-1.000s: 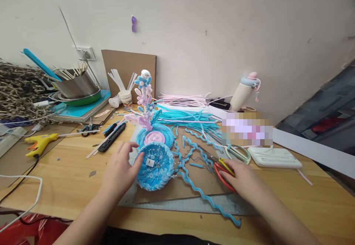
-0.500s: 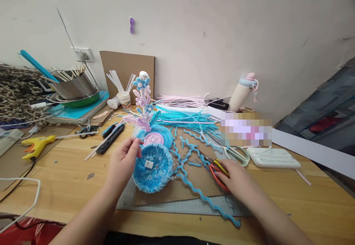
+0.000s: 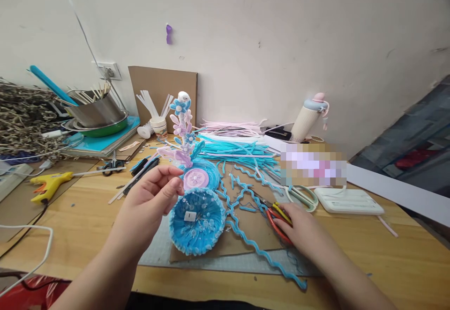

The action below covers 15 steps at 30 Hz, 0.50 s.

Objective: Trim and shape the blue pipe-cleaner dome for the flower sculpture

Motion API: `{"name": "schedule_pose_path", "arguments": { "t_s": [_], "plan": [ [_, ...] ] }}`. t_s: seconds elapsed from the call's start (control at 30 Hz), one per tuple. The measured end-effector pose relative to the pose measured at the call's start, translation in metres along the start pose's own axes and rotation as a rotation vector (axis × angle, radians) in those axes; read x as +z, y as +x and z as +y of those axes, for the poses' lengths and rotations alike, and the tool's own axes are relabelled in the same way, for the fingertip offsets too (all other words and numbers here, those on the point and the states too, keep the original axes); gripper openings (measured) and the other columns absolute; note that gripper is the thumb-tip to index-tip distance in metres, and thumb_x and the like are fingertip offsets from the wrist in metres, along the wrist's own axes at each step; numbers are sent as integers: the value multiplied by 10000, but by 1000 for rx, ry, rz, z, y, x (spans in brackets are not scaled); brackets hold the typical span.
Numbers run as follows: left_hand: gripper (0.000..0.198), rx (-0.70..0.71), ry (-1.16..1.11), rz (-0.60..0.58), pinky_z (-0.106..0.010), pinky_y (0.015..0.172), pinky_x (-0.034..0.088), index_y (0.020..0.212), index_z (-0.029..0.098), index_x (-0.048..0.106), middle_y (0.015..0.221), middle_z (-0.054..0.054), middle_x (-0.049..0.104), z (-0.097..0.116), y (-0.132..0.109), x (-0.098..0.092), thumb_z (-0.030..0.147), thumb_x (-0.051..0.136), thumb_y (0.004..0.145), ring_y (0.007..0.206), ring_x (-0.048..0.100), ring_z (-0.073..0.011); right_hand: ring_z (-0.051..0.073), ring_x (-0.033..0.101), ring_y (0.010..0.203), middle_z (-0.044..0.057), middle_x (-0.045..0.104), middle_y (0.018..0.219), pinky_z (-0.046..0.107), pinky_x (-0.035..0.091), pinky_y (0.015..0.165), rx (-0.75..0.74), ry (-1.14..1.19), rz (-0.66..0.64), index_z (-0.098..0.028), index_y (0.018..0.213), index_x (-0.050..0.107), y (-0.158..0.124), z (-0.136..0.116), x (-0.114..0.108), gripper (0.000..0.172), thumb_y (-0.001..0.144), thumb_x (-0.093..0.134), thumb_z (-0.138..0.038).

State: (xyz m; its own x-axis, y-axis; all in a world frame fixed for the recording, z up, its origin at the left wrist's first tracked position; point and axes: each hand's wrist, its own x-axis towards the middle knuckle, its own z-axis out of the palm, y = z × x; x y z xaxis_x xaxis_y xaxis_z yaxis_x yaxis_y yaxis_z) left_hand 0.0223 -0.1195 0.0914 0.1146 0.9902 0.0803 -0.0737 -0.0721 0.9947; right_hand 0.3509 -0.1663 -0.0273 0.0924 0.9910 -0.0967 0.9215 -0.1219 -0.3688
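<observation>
My left hand is raised at the left edge of a round blue fuzzy bowl, its thumb and forefinger pinched; whatever they hold is too small to name. Clear beads and a small white piece lie inside the bowl. My right hand is closed on pliers with red and yellow handles, their jaws by wavy blue strips. Behind the bowl is a round blue base with a pink disc, where a stem of blue and pink flowers stands upright.
A yellow glue gun, black scissors and a black cutter lie left. Blue pipe cleaners are piled behind. Green-handled scissors, a white power strip and a bottle are on the right.
My left hand has lifted a little, nearer the camera. The bowl's opening now faces the camera more, and it sits slightly lower and further right. My right hand has hardly moved.
</observation>
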Motion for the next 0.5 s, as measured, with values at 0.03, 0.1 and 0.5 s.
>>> {"name": "schedule_pose_path", "arguments": {
  "t_s": [0.03, 0.1, 0.5],
  "plan": [
    [231, -9, -8, -15, -130, 430, 278, 917, 218, 599, 669, 50, 553, 1, -1, 2, 394, 677, 789, 477, 356, -26, 282, 595, 1027, 133, 636, 1105, 377, 438, 884, -2, -3, 2, -150, 1098, 611, 0, 1, 0, 331, 852, 472, -323],
    [230, -31, -5, -21, -133, 431, 286, 914, 220, 597, 672, 50, 544, 2, -2, 6, 397, 676, 790, 483, 365, -28, 276, 599, 1020, 128, 640, 1091, 370, 437, 886, -10, -4, 5, -155, 1091, 612, 1, 2, 2, 325, 852, 469, -323],
    [210, -28, 97, 5, -131, 443, 332, 869, 221, 608, 685, 43, 551, 5, -8, 12, 386, 692, 768, 526, 409, -49, 285, 607, 1011, 132, 668, 1088, 395, 451, 891, -38, 134, -27, -152, 1057, 647, -1, 4, -11, 349, 808, 500, -346]
  ]
}}
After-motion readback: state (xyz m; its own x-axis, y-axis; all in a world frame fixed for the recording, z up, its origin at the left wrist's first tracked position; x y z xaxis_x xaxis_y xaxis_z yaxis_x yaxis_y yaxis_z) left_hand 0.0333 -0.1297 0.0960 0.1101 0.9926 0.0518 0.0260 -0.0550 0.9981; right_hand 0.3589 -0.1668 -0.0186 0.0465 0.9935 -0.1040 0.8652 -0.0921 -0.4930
